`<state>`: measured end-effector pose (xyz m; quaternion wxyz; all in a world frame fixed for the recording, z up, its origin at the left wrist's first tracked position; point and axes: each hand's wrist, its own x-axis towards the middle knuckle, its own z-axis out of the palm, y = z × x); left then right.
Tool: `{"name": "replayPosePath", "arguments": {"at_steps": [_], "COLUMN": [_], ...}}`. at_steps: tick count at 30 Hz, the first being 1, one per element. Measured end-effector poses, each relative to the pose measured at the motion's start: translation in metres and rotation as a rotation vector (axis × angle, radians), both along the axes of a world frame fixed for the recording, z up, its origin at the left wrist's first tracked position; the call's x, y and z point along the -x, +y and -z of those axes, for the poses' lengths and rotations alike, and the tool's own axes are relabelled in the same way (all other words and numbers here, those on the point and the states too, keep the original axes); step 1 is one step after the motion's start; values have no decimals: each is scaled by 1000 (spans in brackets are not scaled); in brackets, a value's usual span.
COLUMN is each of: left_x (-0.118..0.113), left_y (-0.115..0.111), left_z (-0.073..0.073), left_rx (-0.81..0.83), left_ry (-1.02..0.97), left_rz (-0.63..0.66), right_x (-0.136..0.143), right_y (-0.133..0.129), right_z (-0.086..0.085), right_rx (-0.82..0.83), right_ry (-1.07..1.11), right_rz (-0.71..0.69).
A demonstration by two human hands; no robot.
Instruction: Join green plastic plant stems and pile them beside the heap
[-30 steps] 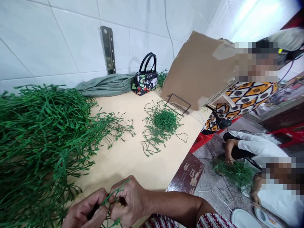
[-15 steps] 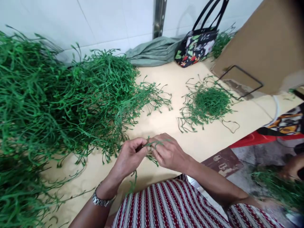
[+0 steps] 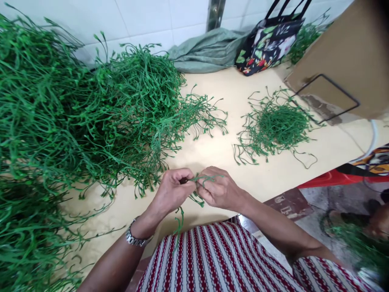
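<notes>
Close together over the front edge of the table, my left hand (image 3: 176,190) and my right hand (image 3: 217,187) are both closed on a thin green stem (image 3: 209,177) with small forked tips. The fingertips nearly meet, with thumbs and forefingers pinching it. More green tips poke out below the right fingers, and another strand hangs under the left hand. Left of my hands lies a big heap of the same green stems (image 3: 121,113), spilling over the table. A smaller pile of stems (image 3: 281,123) sits to the right, beyond my right hand.
A flowered black bag (image 3: 269,46) and a grey-green cloth (image 3: 209,50) rest against the tiled wall. At the right stands a cardboard sheet (image 3: 343,61) with a dark wire frame (image 3: 340,91). Below the table's right side, another person's hand (image 3: 379,223) is near green stems.
The view has shifted a little, so the table's things appear further right and higher. My hands keep their pinch on the stem, with only slight finger movement.
</notes>
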<state>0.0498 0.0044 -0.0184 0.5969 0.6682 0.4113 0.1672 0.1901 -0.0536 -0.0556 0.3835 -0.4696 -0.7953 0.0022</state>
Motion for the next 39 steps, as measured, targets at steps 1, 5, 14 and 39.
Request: {"name": "replayPosePath", "arguments": {"at_steps": [1,5,14,39], "left_x": [0,-1,4,15], "left_y": [-1,-6,-2,2], "left_z": [0,1,-7,16], "left_rx": [-18,-174,-549,132], "left_ry": [-14,-67,-162,-301], "left_rz": [-7,33,364,-175], "right_x": [2,7,1,-122], "right_y": [0,-2,-8,10], "right_z": [0,-5,-11,-21], "right_rx": [8,274,1065,55], "right_ry": [71,394,1004,-212], "right_rz": [-7,-22,-192,802]}}
